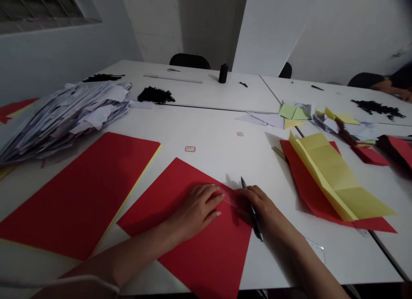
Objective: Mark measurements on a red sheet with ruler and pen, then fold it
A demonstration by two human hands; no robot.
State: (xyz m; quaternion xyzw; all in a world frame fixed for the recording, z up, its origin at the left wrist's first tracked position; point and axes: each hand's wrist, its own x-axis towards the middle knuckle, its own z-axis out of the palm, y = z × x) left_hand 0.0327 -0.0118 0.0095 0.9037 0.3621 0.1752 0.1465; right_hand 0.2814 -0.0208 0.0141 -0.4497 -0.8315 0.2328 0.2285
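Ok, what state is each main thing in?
Red sheet: lying flat
Left hand: open, laid over that sheet
Pen: held at a slant
Right hand: closed around that pen
Left-side red paper: flat, unfolded
Yellow paper: creased, partly folded
White paper pile: loosely heaped
Black cylinder: upright
Scissors: too small to tell

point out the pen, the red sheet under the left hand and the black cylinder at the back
Pen (255,220): head view, on its dark barrel
Red sheet (210,245): head view, on bare surface near its middle
Black cylinder (223,73): head view, on its side
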